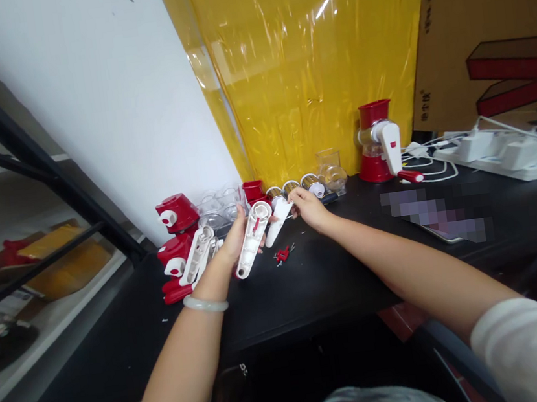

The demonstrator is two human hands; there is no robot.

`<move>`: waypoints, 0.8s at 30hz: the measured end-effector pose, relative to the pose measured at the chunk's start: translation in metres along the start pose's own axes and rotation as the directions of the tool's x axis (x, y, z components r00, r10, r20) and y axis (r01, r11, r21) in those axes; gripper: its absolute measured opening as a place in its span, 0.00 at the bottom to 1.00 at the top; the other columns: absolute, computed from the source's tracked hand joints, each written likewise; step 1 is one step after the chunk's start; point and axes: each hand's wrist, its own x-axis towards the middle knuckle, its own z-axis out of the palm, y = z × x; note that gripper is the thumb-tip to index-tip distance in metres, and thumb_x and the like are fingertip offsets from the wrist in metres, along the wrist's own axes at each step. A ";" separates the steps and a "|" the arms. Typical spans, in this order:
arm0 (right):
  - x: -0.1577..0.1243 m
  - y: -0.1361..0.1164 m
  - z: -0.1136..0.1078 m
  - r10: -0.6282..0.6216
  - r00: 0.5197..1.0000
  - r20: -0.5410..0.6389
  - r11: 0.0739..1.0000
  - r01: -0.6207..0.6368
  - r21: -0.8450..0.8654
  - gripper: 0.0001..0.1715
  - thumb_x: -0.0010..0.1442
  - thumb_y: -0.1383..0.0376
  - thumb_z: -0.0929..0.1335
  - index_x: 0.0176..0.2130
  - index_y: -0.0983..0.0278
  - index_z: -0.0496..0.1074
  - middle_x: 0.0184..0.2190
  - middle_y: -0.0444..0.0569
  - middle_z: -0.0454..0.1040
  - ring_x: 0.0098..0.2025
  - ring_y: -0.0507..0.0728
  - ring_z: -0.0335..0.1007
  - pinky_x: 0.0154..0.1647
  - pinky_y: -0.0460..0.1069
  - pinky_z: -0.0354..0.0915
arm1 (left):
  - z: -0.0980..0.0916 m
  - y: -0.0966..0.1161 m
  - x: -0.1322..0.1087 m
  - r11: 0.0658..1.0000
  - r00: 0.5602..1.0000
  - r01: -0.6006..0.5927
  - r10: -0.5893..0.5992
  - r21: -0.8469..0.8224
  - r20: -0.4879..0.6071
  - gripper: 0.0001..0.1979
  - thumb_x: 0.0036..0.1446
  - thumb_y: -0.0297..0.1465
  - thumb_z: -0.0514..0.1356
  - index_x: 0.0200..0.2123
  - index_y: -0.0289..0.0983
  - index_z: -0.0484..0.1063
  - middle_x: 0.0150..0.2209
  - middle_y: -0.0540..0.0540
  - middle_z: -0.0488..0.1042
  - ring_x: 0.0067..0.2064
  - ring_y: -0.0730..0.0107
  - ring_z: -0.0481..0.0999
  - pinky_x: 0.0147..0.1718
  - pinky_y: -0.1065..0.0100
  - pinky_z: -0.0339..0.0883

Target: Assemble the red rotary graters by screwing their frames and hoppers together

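My left hand [235, 239] is closed around a white crank handle [249, 247], its hollow side facing up and a small red piece set inside near the round end. In my right hand [311, 211], the fingertips pinch the upper end of a flat white cover [278, 221]. The cover is held just right of the crank handle; whether the two touch I cannot tell. Below the cover, small red parts [282, 254] lie on the black table [304, 294] with several screws among them.
More white crank handles [197, 255] with red grips lie at the left, beside red grater bodies [177, 213]. Clear plastic parts and grater drums [313, 186] line the back. At right stand an assembled rotary grater [376, 165], a power strip [503, 159] with cables, and a blurred phone [441, 232].
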 end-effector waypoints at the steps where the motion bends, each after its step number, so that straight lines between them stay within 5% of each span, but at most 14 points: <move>1: 0.000 -0.001 -0.002 -0.067 0.994 -0.085 0.997 0.064 -0.036 0.14 0.63 0.54 0.66 0.32 0.59 0.62 0.22 0.39 0.64 0.22 0.51 0.62 0.27 0.47 0.61 | 0.002 0.001 -0.001 1.000 1.000 0.006 -0.006 0.009 -0.025 0.51 0.62 0.61 0.27 0.53 0.31 0.76 0.18 0.45 0.65 0.21 0.69 0.64 0.21 0.68 0.61; 3: -0.002 -0.006 -0.004 -0.220 0.954 -0.206 0.972 0.196 -0.132 0.09 0.63 0.58 0.66 0.35 0.59 0.63 0.27 0.41 0.66 0.27 0.52 0.64 0.32 0.48 0.62 | 0.007 0.002 -0.002 1.000 0.996 0.010 -0.008 0.030 -0.089 0.50 0.63 0.61 0.29 0.53 0.32 0.76 0.18 0.46 0.64 0.20 0.69 0.65 0.22 0.67 0.61; 5: -0.007 -0.012 -0.005 -0.365 0.910 -0.199 0.916 0.313 -0.250 0.05 0.63 0.61 0.66 0.38 0.60 0.64 0.32 0.44 0.69 0.32 0.53 0.65 0.37 0.50 0.63 | 0.010 0.001 -0.002 0.999 0.988 0.007 -0.001 0.041 -0.156 0.48 0.61 0.64 0.34 0.51 0.33 0.77 0.19 0.45 0.67 0.21 0.66 0.67 0.23 0.64 0.64; 9: -0.025 -0.025 0.006 -0.574 0.809 0.126 0.685 0.559 -0.467 0.03 0.63 0.67 0.66 0.39 0.61 0.70 0.34 0.48 0.70 0.38 0.57 0.66 0.43 0.53 0.63 | 0.012 -0.004 0.001 0.999 0.973 0.020 -0.013 0.026 -0.229 0.46 0.58 0.67 0.40 0.46 0.35 0.78 0.24 0.41 0.74 0.21 0.64 0.68 0.24 0.59 0.67; 12: -0.039 -0.029 0.018 -0.596 0.708 0.380 0.483 0.694 -0.534 0.06 0.64 0.66 0.67 0.40 0.61 0.75 0.37 0.50 0.71 0.42 0.59 0.65 0.45 0.54 0.61 | 0.011 -0.007 0.004 0.999 0.967 0.019 -0.005 0.051 -0.253 0.45 0.59 0.66 0.39 0.46 0.35 0.78 0.26 0.41 0.75 0.22 0.64 0.70 0.25 0.58 0.69; 15: -0.047 -0.028 0.024 -0.584 0.646 0.492 0.350 0.747 -0.566 0.08 0.65 0.66 0.69 0.43 0.59 0.79 0.40 0.51 0.71 0.44 0.59 0.64 0.47 0.54 0.59 | 0.011 -0.011 0.006 0.993 0.970 -0.026 0.052 0.113 -0.236 0.45 0.60 0.66 0.39 0.48 0.34 0.77 0.24 0.42 0.75 0.23 0.60 0.73 0.27 0.56 0.70; 18: -0.049 -0.027 0.025 -0.576 0.622 0.530 0.273 0.758 -0.592 0.08 0.65 0.67 0.70 0.42 0.58 0.80 0.41 0.51 0.71 0.44 0.59 0.63 0.45 0.54 0.57 | 0.012 -0.015 0.008 0.989 0.981 -0.061 0.085 0.135 -0.177 0.45 0.61 0.65 0.39 0.46 0.34 0.77 0.22 0.43 0.74 0.23 0.60 0.73 0.27 0.57 0.70; 24: -0.050 -0.031 0.025 -0.522 0.654 0.548 0.249 0.731 -0.635 0.07 0.65 0.63 0.70 0.39 0.58 0.81 0.40 0.51 0.70 0.45 0.59 0.61 0.43 0.54 0.53 | 0.011 -0.019 0.010 0.982 0.984 -0.092 0.115 0.166 -0.133 0.40 0.62 0.62 0.41 0.43 0.36 0.77 0.23 0.43 0.75 0.26 0.58 0.76 0.29 0.58 0.70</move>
